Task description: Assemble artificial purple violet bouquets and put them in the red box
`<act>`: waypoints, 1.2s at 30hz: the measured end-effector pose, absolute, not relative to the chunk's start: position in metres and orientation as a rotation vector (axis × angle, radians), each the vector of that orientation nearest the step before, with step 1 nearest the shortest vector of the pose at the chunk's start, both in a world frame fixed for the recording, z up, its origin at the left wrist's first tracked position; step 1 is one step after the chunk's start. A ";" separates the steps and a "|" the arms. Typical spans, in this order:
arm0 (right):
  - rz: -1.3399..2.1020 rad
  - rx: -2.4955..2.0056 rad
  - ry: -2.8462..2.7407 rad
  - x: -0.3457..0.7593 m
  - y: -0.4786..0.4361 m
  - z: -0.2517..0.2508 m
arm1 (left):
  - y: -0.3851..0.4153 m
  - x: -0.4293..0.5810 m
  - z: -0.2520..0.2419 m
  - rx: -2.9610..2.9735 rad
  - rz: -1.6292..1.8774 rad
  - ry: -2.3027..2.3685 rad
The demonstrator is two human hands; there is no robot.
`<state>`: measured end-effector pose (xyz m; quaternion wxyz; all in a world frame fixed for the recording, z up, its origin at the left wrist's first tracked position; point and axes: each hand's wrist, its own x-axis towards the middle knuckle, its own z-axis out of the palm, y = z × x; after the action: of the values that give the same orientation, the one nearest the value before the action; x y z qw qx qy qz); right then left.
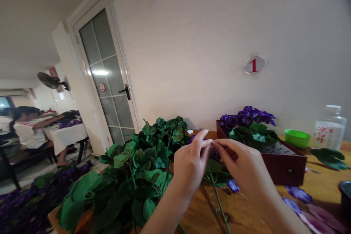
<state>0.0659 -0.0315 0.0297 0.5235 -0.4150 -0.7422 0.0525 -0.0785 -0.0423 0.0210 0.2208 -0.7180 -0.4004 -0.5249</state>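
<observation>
Left hand [189,166], right hand [241,164] above wooden table [203,214], white wall [192,51] behind.

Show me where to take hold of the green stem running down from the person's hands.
Take the bare lower part of the green stem from above, on the near side, closing the hand around it. There it is thin, straight and leafless, slanting over the wooden table; higher up, leaves crowd it between the left hand and right hand.

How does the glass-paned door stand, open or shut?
Shut: the white glass-paned door sits flush, with no gap showing around it.
</observation>
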 end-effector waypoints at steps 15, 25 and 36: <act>-0.254 -1.076 -1.866 0.066 -0.026 0.022 | -0.040 -0.069 0.017 -2.016 -1.449 -1.202; -0.378 -1.071 -1.881 0.064 -0.022 0.017 | -0.037 -0.074 0.020 -2.287 -1.800 -1.434; -0.292 -1.324 -1.995 0.064 -0.017 0.015 | -0.034 -0.067 0.009 -2.056 -1.197 -1.464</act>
<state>0.0643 -0.0168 0.0147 0.3568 -0.5129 -0.7726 -0.1130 -0.0673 -0.0342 0.0087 0.1730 -0.7249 -0.5161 -0.4221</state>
